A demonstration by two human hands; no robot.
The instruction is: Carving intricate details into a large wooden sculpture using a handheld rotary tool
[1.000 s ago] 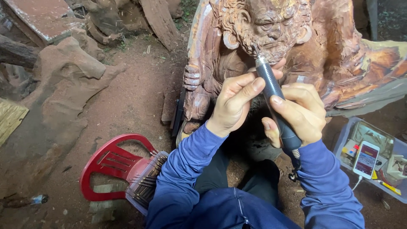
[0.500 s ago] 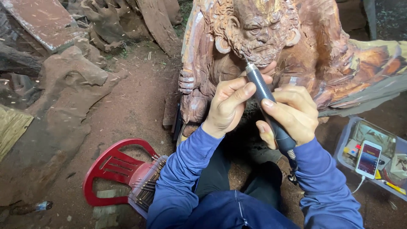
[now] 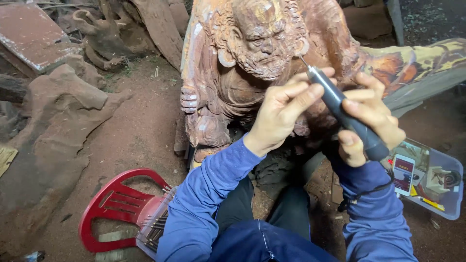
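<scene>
While you've got both hands wrapped round the dark rotary tool (image 3: 345, 115), left hand (image 3: 281, 114) pinching near the tip, right hand (image 3: 371, 116) gripping the body, its bit touches the wooden statue (image 3: 242, 73); reddish dirt ground (image 3: 141, 131) below-left, red plastic chair (image 3: 116, 206) by your left elbow

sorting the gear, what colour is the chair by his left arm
Red chair, clearest in the head view.
</scene>
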